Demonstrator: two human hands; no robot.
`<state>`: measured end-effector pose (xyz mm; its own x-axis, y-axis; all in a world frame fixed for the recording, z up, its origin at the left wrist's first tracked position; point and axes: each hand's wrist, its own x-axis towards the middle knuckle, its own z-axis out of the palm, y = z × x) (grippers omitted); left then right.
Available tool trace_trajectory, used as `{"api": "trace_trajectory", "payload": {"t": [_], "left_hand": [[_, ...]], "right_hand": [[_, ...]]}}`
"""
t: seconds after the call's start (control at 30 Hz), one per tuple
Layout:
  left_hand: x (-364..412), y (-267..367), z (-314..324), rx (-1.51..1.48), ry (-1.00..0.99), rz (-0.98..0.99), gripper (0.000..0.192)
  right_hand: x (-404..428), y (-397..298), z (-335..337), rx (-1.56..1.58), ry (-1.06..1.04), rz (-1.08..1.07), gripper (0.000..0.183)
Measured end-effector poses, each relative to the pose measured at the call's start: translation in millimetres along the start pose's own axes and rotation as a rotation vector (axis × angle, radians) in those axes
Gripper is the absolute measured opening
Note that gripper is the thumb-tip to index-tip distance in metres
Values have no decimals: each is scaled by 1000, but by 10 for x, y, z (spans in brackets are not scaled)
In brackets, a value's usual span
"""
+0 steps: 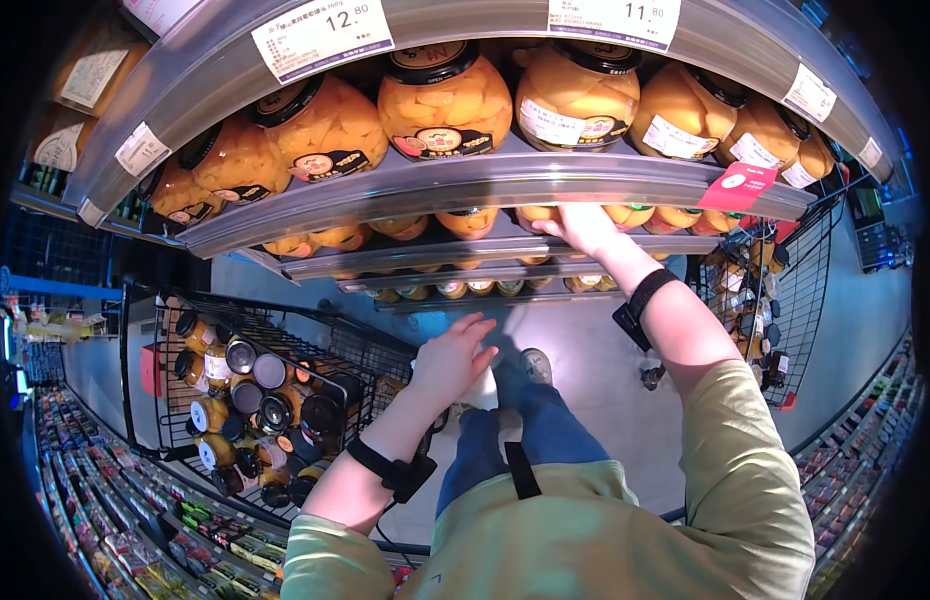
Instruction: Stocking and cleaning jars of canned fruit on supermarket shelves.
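Note:
My right hand point(583, 227) reaches into the shelf level below the top row. Its thumb side overlaps a jar of orange-coloured fruit point(531, 218); the other fingers are hidden under the shelf edge, so I cannot tell whether they grip anything. My left hand point(454, 361) hangs lower, in front of the shelves, fingers apart and apparently holding nothing. A white patch point(481, 391) shows just beneath it, too unclear to name. On the level above stand large round glass jars of fruit pieces point(444, 101) with black lids.
A black wire shopping cart point(367, 390) with jars point(270, 373) stands at the left, another cart point(810, 300) with jars at the right. Clear plastic price rails point(502, 176) edge the shelves; a pink tag point(737, 186) sticks out. Packed shelves point(157, 525) line the lower left.

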<state>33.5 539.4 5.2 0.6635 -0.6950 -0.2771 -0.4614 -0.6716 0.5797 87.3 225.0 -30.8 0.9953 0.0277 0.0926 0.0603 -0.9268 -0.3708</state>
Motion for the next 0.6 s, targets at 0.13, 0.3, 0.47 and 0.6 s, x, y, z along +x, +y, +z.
{"api": "trace_trajectory", "payload": {"t": [0.13,0.3,0.47,0.6], "left_hand": [[-13,-58,-31,21,27,16,42],[54,-87,-51,25,43,13,41],[201,27,-30,28,1,26,41],[313,47,106,9,-2,69,40]], "right_hand": [[-186,130,-269,-112,100,12,61],[-431,684,-411,-214,219,185,43],[-488,921,-157,-192,308,136,30],[-504,782,-234,-298,441,79,45]]}}
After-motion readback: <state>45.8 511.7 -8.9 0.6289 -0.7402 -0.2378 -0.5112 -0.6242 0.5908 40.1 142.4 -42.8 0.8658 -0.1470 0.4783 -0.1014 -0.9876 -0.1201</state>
